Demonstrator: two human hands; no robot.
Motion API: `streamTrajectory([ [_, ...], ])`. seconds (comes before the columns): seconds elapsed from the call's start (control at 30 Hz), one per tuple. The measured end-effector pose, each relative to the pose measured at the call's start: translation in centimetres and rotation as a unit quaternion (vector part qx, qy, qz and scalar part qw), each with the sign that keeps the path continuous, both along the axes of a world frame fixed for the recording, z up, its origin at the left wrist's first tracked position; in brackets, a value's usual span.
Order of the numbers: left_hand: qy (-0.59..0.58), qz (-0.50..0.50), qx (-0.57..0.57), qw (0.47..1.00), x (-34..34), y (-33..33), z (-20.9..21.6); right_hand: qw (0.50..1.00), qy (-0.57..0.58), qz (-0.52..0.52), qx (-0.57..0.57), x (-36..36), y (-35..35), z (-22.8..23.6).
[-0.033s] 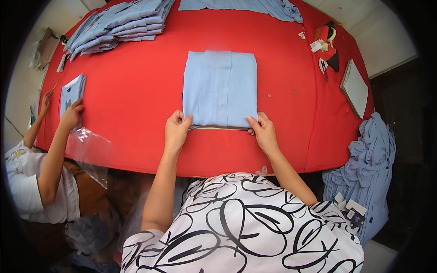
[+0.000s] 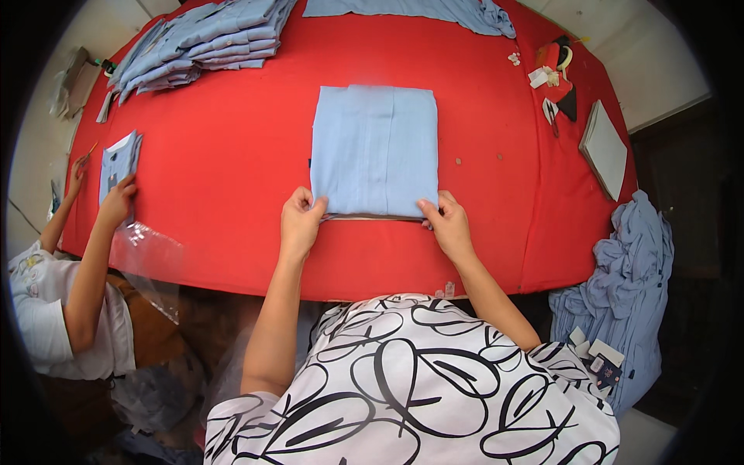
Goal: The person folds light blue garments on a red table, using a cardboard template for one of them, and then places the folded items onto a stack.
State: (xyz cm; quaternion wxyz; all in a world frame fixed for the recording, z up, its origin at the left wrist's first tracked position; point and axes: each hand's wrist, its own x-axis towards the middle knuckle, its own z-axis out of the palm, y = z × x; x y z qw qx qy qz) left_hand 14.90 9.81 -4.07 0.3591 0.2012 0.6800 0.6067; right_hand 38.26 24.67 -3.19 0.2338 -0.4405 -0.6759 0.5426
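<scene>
A light blue shirt (image 2: pixel 375 151), folded into a near-square with its placket side down and a pleat running along its back, lies in front of me. At its near left corner, my left hand (image 2: pixel 302 217) is closed, thumb on top and fingers beneath the cloth. My right hand (image 2: pixel 446 219) pinches the near right corner the same way. A thin pale edge shows under the shirt's near side, between my hands. What my fingertips touch underneath is hidden.
The red-covered table (image 2: pixel 240 178) bears a stack of blue shirts (image 2: pixel 209 46) at far left. Left, a co-worker's hand (image 2: pixel 118 201) holds a folded shirt (image 2: pixel 116 167) near a clear bag (image 2: pixel 151 260). White boards (image 2: pixel 604 151) lie right; blue garments (image 2: pixel 628 287) hang beside the table.
The co-worker's hand and folded shirt have shifted slightly left, and the clear bag with them. My hands and the shirt in front of me have hardly moved.
</scene>
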Motion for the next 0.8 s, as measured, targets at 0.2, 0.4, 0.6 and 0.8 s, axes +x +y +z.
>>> streamTrajectory([
  [0.2,0.105,0.004,-0.098,0.990,0.9,0.8,3.4,0.967,-0.122,0.011,0.223,-0.5,-0.3,0.3],
  [0.4,0.397,-0.034,-0.235,0.887,1.7,-0.4,3.9,0.919,-0.233,0.017,0.318,-0.1,-0.2,2.1],
  [0.6,0.331,-0.069,-0.266,0.903,1.8,-0.5,4.1,0.947,-0.227,0.016,0.226,0.0,0.0,1.9],
  [0.8,0.125,0.019,0.012,0.992,2.2,-1.4,6.5,0.998,-0.031,0.050,-0.026,1.0,0.9,7.2],
])
